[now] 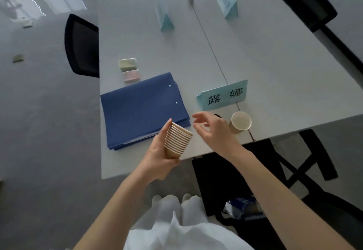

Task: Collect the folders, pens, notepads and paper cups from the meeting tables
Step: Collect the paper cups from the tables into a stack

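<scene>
Pale grey meeting tables (255,57) pushed edge to edge, over grey carpet, black mesh office chair (82,45) tucked in at the left side. Near the front edge, stack of dark blue flat paper folders (141,108) lying flat; just beyond its far left corner, small green sticky notepad (127,65) and small pink sticky notepad (131,75), side by side. Right of the folders, light blue folded paper name card printed with black characters (224,96), standing upright. Just in front of that card, single brown paper cup with white inside (240,122), upright by the table edge. Left hand (159,157) wrapped round nested stack of brown paper cups with white rims (177,141), tilted, held above the front edge. Right hand (214,132) hovering between stack and single cup, fingers spread and relaxed, gripping nothing. Farther back, two more light blue tent cards (227,4).
</scene>
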Tool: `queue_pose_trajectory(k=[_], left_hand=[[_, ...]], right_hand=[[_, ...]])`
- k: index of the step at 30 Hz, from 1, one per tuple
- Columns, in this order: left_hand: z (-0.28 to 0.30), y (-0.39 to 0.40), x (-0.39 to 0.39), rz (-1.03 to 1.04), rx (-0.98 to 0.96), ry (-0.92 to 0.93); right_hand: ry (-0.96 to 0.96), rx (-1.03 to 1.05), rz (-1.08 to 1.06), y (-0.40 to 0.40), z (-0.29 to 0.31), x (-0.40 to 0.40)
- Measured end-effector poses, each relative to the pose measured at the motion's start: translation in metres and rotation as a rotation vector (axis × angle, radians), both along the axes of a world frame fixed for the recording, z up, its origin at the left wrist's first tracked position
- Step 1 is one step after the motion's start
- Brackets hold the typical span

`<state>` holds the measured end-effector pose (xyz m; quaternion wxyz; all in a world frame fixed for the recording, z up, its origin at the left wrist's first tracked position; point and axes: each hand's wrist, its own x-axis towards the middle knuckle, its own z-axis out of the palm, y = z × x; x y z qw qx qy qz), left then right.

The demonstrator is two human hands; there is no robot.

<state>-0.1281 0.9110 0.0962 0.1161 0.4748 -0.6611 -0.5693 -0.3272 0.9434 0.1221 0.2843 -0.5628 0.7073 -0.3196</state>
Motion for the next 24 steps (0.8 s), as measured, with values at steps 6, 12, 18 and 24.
queue_pose_trajectory(k=[6,12,18,24], left_hand=[[-0.002,-0.007,0.061,0.067,-0.030,0.001],[-0.002,-0.017,0.149,0.151,-0.055,0.049],[-0.009,-0.041,0.266,0.242,-0.118,-0.009],[-0.012,-0.072,0.372,0.237,-0.170,-0.083]], right_hand=[[-0.061,0.166,0.259,-0.025,0.014,0.069],[-0.043,0.214,0.366,-0.056,0.017,0.155],[-0.102,0.263,0.392,-0.087,0.009,0.274],[-0.132,0.279,0.386,-0.112,0.001,0.379]])
